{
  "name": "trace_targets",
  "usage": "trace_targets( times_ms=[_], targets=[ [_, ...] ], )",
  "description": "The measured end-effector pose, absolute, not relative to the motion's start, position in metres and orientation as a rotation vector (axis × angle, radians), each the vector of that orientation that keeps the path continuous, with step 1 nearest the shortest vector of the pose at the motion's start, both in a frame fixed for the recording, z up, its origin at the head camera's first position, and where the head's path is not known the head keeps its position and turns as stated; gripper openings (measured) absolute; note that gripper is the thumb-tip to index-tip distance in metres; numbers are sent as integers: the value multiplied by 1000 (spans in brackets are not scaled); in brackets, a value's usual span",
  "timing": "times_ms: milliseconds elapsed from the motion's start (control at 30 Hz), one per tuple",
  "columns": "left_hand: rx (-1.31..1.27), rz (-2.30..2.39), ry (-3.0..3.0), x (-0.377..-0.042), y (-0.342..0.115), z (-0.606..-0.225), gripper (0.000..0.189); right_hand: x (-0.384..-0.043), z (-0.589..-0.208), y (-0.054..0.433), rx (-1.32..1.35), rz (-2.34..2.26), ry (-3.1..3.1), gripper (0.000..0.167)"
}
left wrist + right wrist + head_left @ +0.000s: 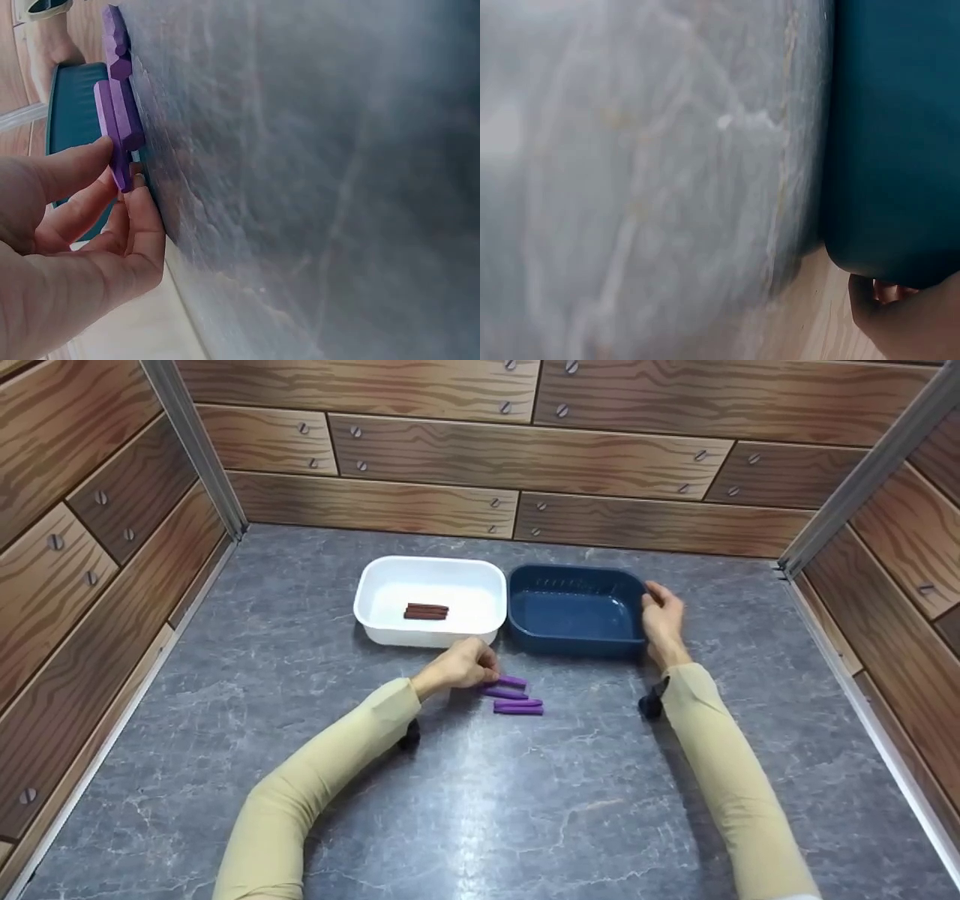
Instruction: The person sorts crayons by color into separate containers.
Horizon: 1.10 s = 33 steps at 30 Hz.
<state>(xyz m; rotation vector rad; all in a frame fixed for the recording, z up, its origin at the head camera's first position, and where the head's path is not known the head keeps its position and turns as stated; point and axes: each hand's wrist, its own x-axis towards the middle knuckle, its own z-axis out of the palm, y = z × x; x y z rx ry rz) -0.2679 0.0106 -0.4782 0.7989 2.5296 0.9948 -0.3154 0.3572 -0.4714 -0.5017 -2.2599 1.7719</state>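
Note:
Thumb and fingers of my left hand (pixel 463 664) pinch the near end of a purple six-sided stick (pixel 112 127), in front of the white tub (pixel 390 637). Another purple stick lies right alongside it in the left wrist view. Two more purple sticks (pixel 517 707) lie together on the grey surface, a little closer to me. My right hand (pixel 664 619) grips the right end of the dark blue tub (pixel 577 646). In the right wrist view its fingers (pixel 862 300) curl at the tub's corner, partly hidden by the hand.
Several dark brown sticks (pixel 426 612) lie inside the white tub, whose right side stands close beside the blue tub. Wood-patterned walls (pixel 450 450) enclose the grey marbled surface (pixel 585 795) at the back and both sides.

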Motion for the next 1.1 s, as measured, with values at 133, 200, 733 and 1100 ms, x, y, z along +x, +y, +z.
trace_targets(
  times_ms=[133, 200, 733, 1100],
  targets=[
    [801, 1041, 2501, -268, 10, -482, 10, -315, -474, 357, -496, 1803, -2223, 44],
    [796, 1064, 2498, -267, 10, -482, 10, -315, -475, 357, -505, 1793, -2231, 44],
    [795, 1199, 2427, -266, 11, -470, 15, -315, -472, 356, -498, 1747, -2259, 44],
    [812, 1286, 2321, -260, 12, -465, 18, -315, -472, 357, -501, 1740, -2278, 44]
  ],
)
